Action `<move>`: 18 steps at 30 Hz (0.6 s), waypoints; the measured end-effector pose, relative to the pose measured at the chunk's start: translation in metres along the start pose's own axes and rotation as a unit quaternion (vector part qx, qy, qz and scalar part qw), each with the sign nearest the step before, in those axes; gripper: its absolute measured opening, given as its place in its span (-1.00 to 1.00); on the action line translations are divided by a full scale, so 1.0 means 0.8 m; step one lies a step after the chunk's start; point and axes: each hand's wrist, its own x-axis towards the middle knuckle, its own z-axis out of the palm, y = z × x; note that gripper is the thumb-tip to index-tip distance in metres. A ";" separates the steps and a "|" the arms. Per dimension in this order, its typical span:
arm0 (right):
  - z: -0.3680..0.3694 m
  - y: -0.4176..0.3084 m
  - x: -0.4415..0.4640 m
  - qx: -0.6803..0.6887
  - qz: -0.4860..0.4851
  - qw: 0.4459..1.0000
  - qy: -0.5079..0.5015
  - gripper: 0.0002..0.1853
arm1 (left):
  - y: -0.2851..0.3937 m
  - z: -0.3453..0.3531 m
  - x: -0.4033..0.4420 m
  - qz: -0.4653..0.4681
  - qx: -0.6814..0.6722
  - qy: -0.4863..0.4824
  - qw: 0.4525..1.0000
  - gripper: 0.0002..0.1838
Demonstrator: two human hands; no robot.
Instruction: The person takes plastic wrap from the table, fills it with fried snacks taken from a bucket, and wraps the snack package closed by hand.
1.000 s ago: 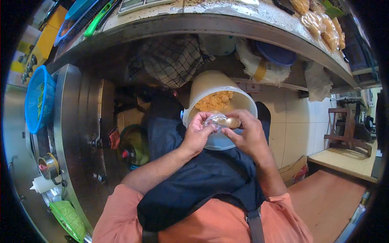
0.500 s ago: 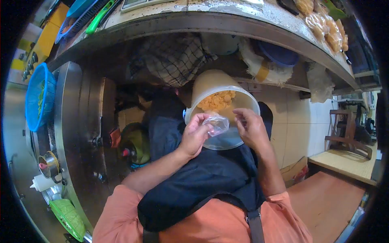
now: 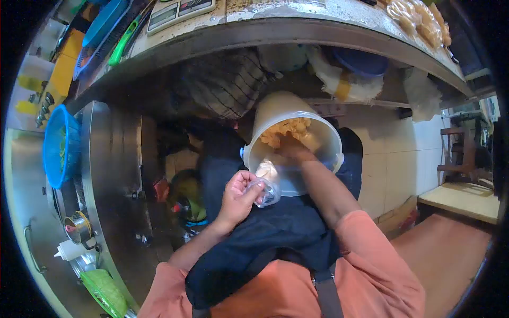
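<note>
A translucent bucket [image 3: 331, 135] leans tilted between the legs, its mouth facing me, with orange-yellow chip-like pieces [image 3: 281, 130] inside. My left hand [image 3: 241, 197] pinches a small clear plastic bag [image 3: 269, 193] at the bucket's near rim. A pale bundle [image 3: 266, 170], too unclear to name, lies just above that bag. Reaching deep into the bucket, my right hand [image 3: 292, 149] touches the pieces; its fingers are shadowed and partly hidden among them.
Above runs a worktop [image 3: 297, 11] with a scale [image 3: 179, 13] and filled plastic bags [image 3: 421, 21]. At the left are a blue basket [image 3: 62, 146], a green basket [image 3: 103, 291] and a white bottle [image 3: 69, 250]. A wooden stool [image 3: 460, 151] stands right.
My right hand has left the bag and moved down into the bucket among the pieces. My left hand has shifted left and toward my body with the bag. The view has tilted slightly.
</note>
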 end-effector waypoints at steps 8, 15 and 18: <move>0.015 0.005 0.001 -0.006 -0.092 0.994 -0.067 -0.51 | -0.012 -0.009 0.011 -0.056 -0.094 -0.028 0.994 -0.88; -0.033 -0.008 -0.036 -0.036 -0.081 0.988 -0.125 -0.57 | -0.005 0.003 0.020 -0.083 -0.155 -0.055 0.983 -0.86; -0.117 -0.020 -0.120 0.281 -0.014 0.959 -0.018 -0.66 | -0.002 0.006 0.027 -0.086 -0.166 -0.053 0.981 -0.86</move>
